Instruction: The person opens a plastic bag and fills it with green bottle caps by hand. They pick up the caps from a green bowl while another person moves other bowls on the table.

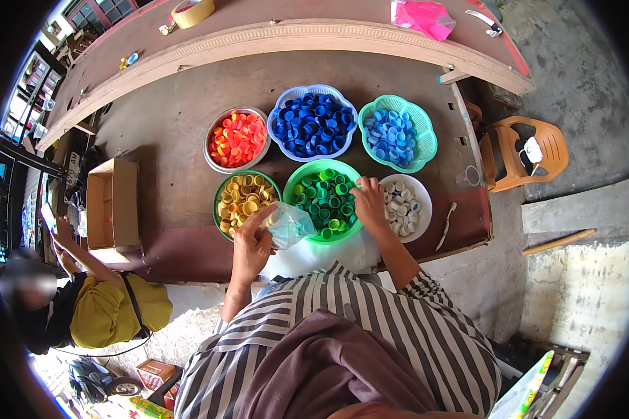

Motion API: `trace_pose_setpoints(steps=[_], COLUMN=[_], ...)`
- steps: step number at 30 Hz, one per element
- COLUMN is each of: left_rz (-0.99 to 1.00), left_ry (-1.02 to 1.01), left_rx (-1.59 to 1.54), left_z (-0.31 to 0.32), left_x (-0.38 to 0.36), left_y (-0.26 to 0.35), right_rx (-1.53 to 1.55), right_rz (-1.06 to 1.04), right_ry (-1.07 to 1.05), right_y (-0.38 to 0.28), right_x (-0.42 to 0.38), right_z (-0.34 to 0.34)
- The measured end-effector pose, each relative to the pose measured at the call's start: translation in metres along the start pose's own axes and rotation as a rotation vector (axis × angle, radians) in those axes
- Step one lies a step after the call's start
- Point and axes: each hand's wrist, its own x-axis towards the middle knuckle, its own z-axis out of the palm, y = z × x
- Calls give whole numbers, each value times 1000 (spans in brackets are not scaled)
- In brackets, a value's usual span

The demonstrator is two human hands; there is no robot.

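My left hand (254,241) is closed on the edge of a clear plastic bag (290,225), which hangs over the near left rim of the green bowl (360,229). Green bottle caps (326,202) fill that bowl. At its right side, my right hand (369,200) reaches over the rim with fingers bent down toward the caps; whether a cap is between the fingertips I cannot make out. Yellow caps (244,197) lie in a basket left of the bag. White caps (401,209) are in a white bowl right of my right hand.
Behind stand containers of red caps (237,140), dark blue caps (313,126) and light blue caps (390,137). A cardboard box (113,206) is at the left, a toothbrush (446,225) at the right. A raised shelf (286,38) crosses the back. Another person (112,307) is at left.
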Motion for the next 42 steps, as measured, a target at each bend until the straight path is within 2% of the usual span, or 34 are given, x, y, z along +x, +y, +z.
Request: trace_pose_setpoints(steps=[1, 5, 8, 14, 16, 17, 19, 20, 24, 26, 27, 29, 32, 35, 36, 39, 40, 42], left_rz=[-4, -13, -9, 20, 39, 35, 32, 32, 60, 72, 88, 98, 106, 104, 80, 43, 35, 21], left_ry=[3, 12, 7, -5, -7, -13, -19, -38, -66, -73, -87, -86, -95, -89, -78, -65, -51, -32], left_rx=[-1, 3, 10, 5, 6, -7, -21, -14, -35, -29, -23, -15, -13, -6, -3, -5, -11, -27], left_z=[1, 2, 2, 4, 7, 7, 9, 9, 14, 17, 19, 21, 23, 18, 16, 8, 7, 4], left_x=[0, 1, 3, 5, 6, 6, 6, 6, 8, 8, 9, 9, 9, 5, 3, -1, -1, -1], left_y=[1, 2, 1, -3, -2, 0, 2, 3, 7, 6, 6, 9, 10, 12, 11, 7, 6, 2], right_rx=[-71, -176, -153, 105, 579, 577, 1555, 1686, 1654, 1368, 1337, 1081, 550, 642, 758, 948, 948, 594], right_rz=[-49, -35, -34, 16, 145, 145, 703, 712, 571, 313, 195, -86, -401, -309, -252, 55, 55, 28], right_ry=[-1, -50, -21, 56, -4, -2, -264, -305, -217, -23, 34, 134, 42, 73, 128, 199, 198, 144], right_y=[-1, -2, 0, 6, 19, 16, 3, 0, -38, -70, -83, -113, -128, -125, -120, -95, -83, -60], right_x=[1, 5, 4, -4, -9, -10, -9, -8, -4, 0, 2, 5, 6, 7, 11, 16, 16, 12], right_z=[3, 9, 7, -2, 12, 7, -18, -28, -60, -85, -93, -124, -139, -132, -128, -104, -87, -46])
